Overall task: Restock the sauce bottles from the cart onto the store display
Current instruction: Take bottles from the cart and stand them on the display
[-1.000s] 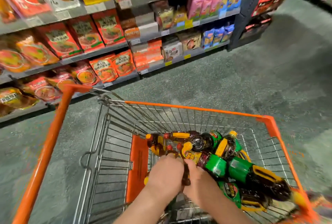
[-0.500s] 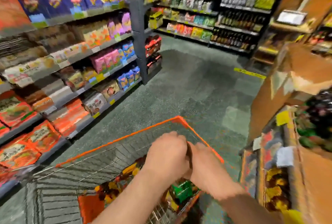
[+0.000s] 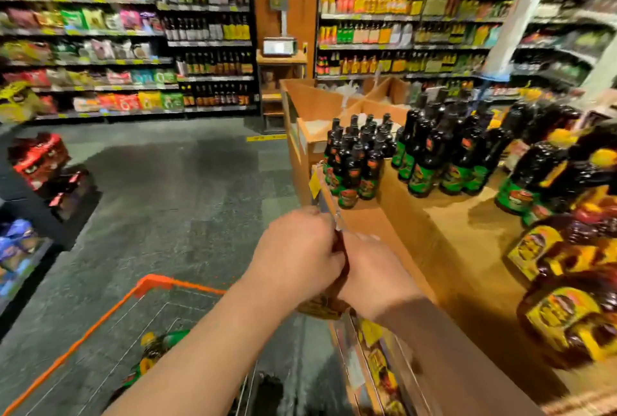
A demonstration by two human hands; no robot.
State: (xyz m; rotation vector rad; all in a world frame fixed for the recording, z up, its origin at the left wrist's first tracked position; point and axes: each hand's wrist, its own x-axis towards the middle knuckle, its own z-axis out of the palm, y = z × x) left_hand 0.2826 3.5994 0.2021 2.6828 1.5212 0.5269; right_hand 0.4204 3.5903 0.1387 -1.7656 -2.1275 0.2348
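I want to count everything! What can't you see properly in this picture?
- Head view: the sauce bottle between the left hand and right hand is mostly covered by them.
- The cart is cut off by the bottom edge; arms hide its bottles.
- Back shelf labels are too blurred to read.
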